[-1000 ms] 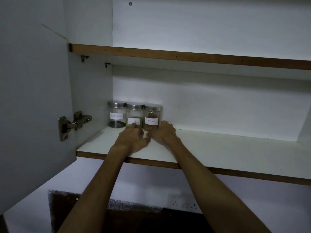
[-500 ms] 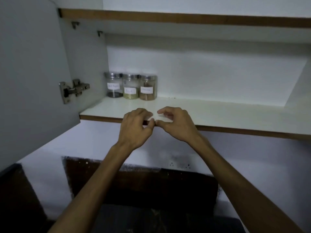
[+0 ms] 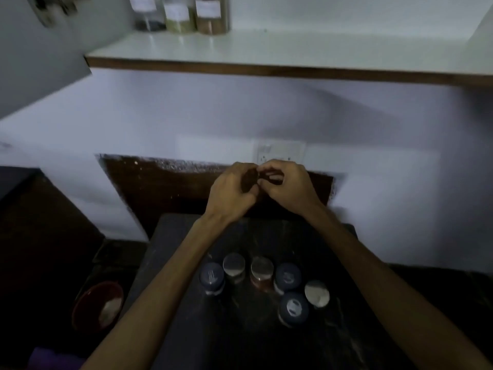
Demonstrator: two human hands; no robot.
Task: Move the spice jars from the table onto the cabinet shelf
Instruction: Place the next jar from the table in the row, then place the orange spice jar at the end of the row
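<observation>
both hands hang empty above the desk (image 3: 186, 329), left hand (image 3: 230, 193) and right hand (image 3: 288, 186) with loosely curled fingers touching, each grip holding nothing. six spice jars (image 3: 262, 285) stand upright below and nearer the person than the hands, about equally near each. three jars (image 3: 181, 14) already sit at the back left of the cabinet shelf (image 3: 320, 53), with bare room beside them. the light is dim.
</observation>
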